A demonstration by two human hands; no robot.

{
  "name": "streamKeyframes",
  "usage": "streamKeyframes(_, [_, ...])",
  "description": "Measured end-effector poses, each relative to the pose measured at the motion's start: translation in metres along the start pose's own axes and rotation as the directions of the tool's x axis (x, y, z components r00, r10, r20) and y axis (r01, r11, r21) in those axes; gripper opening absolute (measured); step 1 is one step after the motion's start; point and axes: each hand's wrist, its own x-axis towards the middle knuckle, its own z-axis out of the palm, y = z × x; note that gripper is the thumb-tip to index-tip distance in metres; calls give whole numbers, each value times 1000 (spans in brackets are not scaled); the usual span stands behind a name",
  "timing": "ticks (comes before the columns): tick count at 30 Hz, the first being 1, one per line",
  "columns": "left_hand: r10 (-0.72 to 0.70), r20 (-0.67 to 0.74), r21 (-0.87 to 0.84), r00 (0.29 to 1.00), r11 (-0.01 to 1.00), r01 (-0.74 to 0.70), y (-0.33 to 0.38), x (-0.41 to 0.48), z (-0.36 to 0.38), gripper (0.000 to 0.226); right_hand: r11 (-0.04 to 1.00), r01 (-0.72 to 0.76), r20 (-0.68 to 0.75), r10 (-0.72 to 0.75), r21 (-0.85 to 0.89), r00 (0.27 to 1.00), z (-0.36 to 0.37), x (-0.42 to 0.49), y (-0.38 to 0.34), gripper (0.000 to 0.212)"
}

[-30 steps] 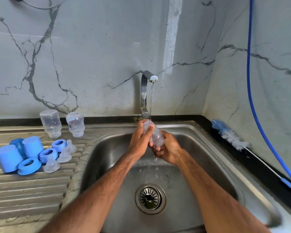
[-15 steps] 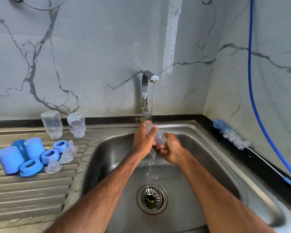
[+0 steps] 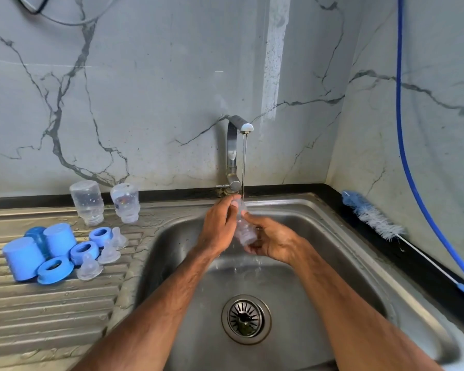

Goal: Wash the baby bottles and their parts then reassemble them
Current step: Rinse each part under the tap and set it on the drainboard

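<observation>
From my remote seat, the clear bottle (image 3: 242, 228) sits over the sink (image 3: 332, 231), directly under the tap (image 3: 235, 151), with the thin water stream (image 3: 243, 167) landing on its upper end. It is tilted, the threaded neck seemingly at the lower end, and drops fall from it into the basin. My view shows the left hand (image 3: 218, 226) curled round the bottle's upper part, thumb and fingers wrapping it. The right hand (image 3: 274, 242) cups the lower end, fingers curled round it from below.

Further down the basin lies the round drain (image 3: 246, 319). On the ribbed draining board (image 3: 51, 311) to the left stand 2 upturned bottles (image 3: 86, 202), side by side near the wall. In front of them are 3 blue caps (image 3: 22, 258), mouths down, 3 blue rings (image 3: 55, 269) and 3 clear teats (image 3: 89, 267), all clustered close together, some touching. On the black ledge right of the sink lies a bottle brush (image 3: 373, 216), bristles toward the wall. A blue hose (image 3: 405, 156) hangs down the right-hand marble wall (image 3: 145, 89).
</observation>
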Motion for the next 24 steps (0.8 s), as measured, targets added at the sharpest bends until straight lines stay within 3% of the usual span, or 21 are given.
streamKeyframes(2, [-16,-27,54,1000,998,18,-1,1,-4,32,986,19,-17,-22,-166,1000,1,0,4,46])
streamKeyframes(5, [-79,-66,97,995,992,85,4,7,-7,41,973,90,-126,-119,-212,985,-1,6,7,54])
streamKeyframes(10, [-378,-2,56,926,925,377,10,26,-3,67,870,184,-232,-316,-457,920,4,8,4,72])
streamKeyframes(14, [-442,-79,-32,893,897,441,7,36,-6,50,755,221,-214,-431,-617,877,10,9,3,79])
streamKeyframes(20, [-381,-144,-168,913,919,357,29,49,-2,41,722,216,-220,-457,-657,862,7,10,7,79])
streamKeyframes(22, [-442,-205,-144,873,896,420,30,49,-2,28,715,205,-217,-451,-668,865,7,10,7,79])
streamKeyframes(24, [-583,-192,-171,789,812,559,27,45,-3,27,707,198,-200,-438,-679,876,8,9,8,77])
